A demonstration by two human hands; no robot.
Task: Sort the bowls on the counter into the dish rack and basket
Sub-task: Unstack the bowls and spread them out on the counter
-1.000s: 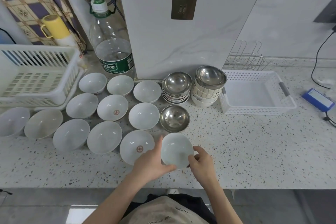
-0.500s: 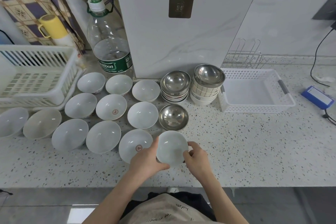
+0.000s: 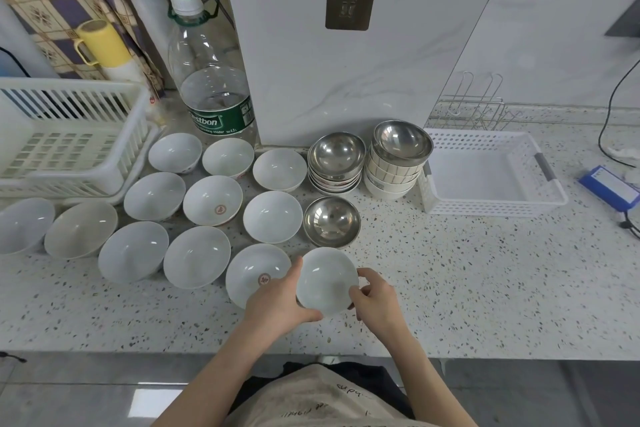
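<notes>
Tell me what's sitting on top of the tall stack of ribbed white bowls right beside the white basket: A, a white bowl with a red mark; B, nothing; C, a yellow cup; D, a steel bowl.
D: a shiny steel bowl caps the stack of ribbed white bowls, just left of the white basket.

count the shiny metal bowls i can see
3 visible: one alone on the counter, one topping the left stack, one topping the right stack of white bowls. More may hide lower in the stacks.
</notes>
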